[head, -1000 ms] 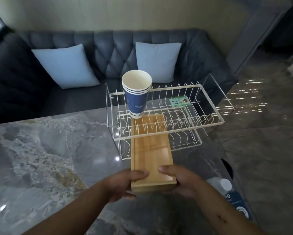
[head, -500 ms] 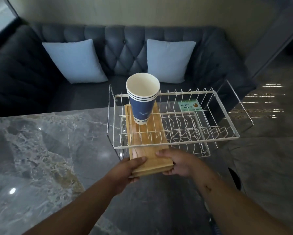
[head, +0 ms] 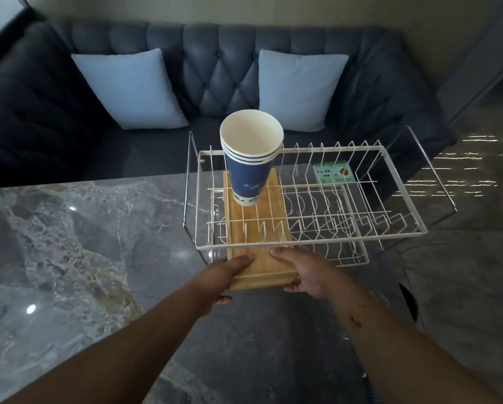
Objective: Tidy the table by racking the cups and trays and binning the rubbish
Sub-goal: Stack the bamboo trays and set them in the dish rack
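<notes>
A long wooden tray (head: 259, 263) lies most of the way inside the lower tier of a white wire dish rack (head: 396, 234), with its near end sticking out towards me. My left hand (head: 224, 275) grips the tray's near left corner. My right hand (head: 302, 269) grips its near right corner. A stack of blue and white paper cups (head: 248, 170) stands upright on the rack's upper tier, above the tray's far end.
The rack stands at the far edge of a grey marble table (head: 84, 243). Behind it is a dark tufted sofa (head: 209, 62) with two pale blue cushions (head: 127, 88). A green label (head: 333, 173) hangs on the rack's back. Grey floor lies to the right.
Both hands have pushed the wooden tray further away from me into the rack's lower tier, so less of it sticks out. The cups have stayed in place.
</notes>
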`<state>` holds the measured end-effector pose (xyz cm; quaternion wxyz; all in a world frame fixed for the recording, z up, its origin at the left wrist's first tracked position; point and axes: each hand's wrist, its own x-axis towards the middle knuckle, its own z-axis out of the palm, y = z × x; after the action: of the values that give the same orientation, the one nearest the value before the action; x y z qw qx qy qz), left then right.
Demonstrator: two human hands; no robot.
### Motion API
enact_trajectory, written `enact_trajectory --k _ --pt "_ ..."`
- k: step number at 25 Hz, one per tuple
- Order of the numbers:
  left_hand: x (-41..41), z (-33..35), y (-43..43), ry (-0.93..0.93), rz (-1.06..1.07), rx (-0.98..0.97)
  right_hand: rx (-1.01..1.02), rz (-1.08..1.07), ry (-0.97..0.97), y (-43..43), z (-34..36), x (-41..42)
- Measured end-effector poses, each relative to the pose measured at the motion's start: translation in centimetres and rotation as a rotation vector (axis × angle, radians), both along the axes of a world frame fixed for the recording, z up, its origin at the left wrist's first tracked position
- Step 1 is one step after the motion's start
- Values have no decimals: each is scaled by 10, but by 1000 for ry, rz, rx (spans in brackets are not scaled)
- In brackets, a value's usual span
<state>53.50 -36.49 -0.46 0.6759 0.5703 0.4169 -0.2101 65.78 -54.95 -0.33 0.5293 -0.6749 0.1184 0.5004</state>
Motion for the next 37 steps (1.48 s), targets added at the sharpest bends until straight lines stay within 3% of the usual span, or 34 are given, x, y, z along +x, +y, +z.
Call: enact_trajectory --k 7,17,22,27,30,32,37 --pt "-6 4 -8 5 -60 119 -112 81 -137 -3 6 -10" --pt "-16 11 -16 -11 -115 219 -223 -22 -397 -5 9 -42" --pt "-44 25 -10 -28 -521 480 -278 144 -509 -28 29 -67" --pt "-67 31 -10 156 -1068 707 -484 387 -497 -65 35 -94" --pt "-75 31 -26 181 -1257 794 -532 757 -474 -83 40 -113" --pt "-78 28 -39 180 -1355 829 -514 895 -441 -96 40 -126" --pt "-72 27 -81 131 -1547 868 -588 883 -367 -148 32 -148"
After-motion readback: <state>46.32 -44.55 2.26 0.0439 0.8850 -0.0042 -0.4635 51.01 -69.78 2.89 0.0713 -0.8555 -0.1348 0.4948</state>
